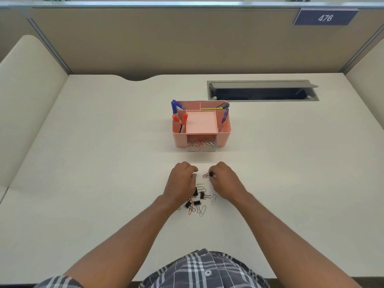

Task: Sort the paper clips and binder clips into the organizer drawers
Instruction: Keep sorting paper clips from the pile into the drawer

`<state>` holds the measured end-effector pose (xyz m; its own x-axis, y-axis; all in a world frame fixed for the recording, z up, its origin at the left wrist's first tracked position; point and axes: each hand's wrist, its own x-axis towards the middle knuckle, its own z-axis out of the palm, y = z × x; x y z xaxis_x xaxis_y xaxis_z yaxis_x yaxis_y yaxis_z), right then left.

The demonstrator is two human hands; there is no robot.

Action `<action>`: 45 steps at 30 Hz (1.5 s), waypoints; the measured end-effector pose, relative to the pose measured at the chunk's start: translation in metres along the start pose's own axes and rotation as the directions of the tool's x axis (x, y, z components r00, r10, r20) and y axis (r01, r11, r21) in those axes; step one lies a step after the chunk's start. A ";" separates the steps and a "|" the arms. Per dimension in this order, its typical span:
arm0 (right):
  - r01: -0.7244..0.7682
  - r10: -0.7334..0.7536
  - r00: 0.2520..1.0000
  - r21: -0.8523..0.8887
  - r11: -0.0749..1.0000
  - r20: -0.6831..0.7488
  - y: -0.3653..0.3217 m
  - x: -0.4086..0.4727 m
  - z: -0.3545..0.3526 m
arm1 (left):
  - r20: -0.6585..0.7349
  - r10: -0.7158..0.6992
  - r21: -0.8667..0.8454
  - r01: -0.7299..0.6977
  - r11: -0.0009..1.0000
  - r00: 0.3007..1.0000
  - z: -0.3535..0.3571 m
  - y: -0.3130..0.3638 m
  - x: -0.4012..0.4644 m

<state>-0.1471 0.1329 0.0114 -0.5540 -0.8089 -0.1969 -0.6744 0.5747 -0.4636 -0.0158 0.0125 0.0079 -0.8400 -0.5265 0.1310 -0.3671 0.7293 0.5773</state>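
- Left hand (181, 182): knuckles up, fingers curled under, resting over the left part of the clip pile; whether the curled fingers grip anything cannot be told.
- Loose pile of clips (198, 201): lies on the desk (83, 163), midway between its left and right edges and nearer the front edge than the organizer. Black binder clips (197, 203) mixed with silver and red paper clips (203, 210); part of the pile sits under the left hand's fingers and wrist.
- Pink desk organizer (201, 121): stands toward the back of the desk, well apart from both hands. Its clear front drawer (201, 144) is pulled out and holds paper clips. Red, blue and purple pens stand in its upper compartments.
- Right hand (223, 181): fingertips pinch a black binder clip with a red paper clip (208, 175) caught on it; it projects left from the fingers, just beyond the pile's far edge.
- Cable tray (262, 91): flap raised, near the back right of the desk.
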 end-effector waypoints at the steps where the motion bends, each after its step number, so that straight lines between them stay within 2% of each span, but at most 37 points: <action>1: 0.003 -0.003 1.000 0.008 1.000 0.002 0.000 -0.001 -0.001 | -0.002 0.000 0.000 0.000 1.000 1.000 -0.001 0.000 0.000; 6: 0.018 -0.021 0.999 0.128 0.992 0.026 0.001 -0.004 -0.006 | 0.020 0.005 0.001 -0.005 1.000 1.000 -0.001 0.001 0.003; 8: -0.027 0.032 0.999 0.155 0.988 -0.028 0.004 -0.004 -0.008 | 0.035 0.013 0.009 -0.014 1.000 0.999 0.000 0.001 0.004; 11: -0.142 0.146 0.983 0.042 0.989 -0.112 0.010 0.000 -0.010 | 0.048 0.008 0.040 -0.010 0.999 0.999 0.002 0.001 0.005; 15: -0.165 0.161 0.981 -0.035 0.986 -0.106 0.012 0.003 -0.009 | 0.046 -0.011 0.071 0.008 0.997 0.999 0.002 0.001 0.006; 18: -0.127 0.123 0.980 -0.015 0.992 -0.153 0.010 0.001 -0.007 | 0.005 -0.085 0.011 0.085 0.996 0.996 0.001 -0.002 0.004; 20: -0.051 0.054 0.982 0.022 0.998 -0.182 0.005 0.000 -0.005 | -0.031 -0.195 -0.065 0.193 0.979 0.980 -0.001 -0.008 0.003; 22: 0.032 -0.029 0.990 0.013 0.999 -0.139 -0.001 0.001 -0.002 | -0.039 -0.286 -0.117 0.280 0.953 0.957 -0.004 -0.015 0.000; 24: 0.075 -0.077 0.995 -0.037 0.996 -0.069 -0.004 0.003 0.003 | -0.025 -0.319 -0.134 0.313 0.940 0.947 -0.007 -0.021 -0.004; 30: 0.047 -0.049 0.998 -0.047 0.998 -0.035 -0.003 0.001 0.011 | 0.018 -0.298 -0.195 0.296 0.935 0.954 -0.012 -0.027 -0.016; 36: 0.034 -0.034 0.999 -0.021 0.999 -0.005 -0.007 -0.004 0.009 | 0.065 -0.208 -0.115 0.215 0.970 0.976 -0.015 -0.032 -0.027; 41: 0.055 -0.055 0.994 0.010 0.998 0.089 -0.014 -0.006 0.008 | 0.055 -0.162 -0.086 0.166 0.982 0.985 -0.013 -0.036 -0.030; 45: 0.073 -0.074 0.992 0.009 0.997 0.099 -0.016 -0.008 0.010 | 0.044 -0.145 -0.066 0.148 0.987 0.988 -0.011 -0.035 -0.029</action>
<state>-0.1276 0.1287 0.0118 -0.4515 -0.8574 -0.2469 -0.7086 0.5127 -0.4848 0.0263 -0.0024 -0.0073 -0.7947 -0.6069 0.0103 -0.4599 0.6132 0.6422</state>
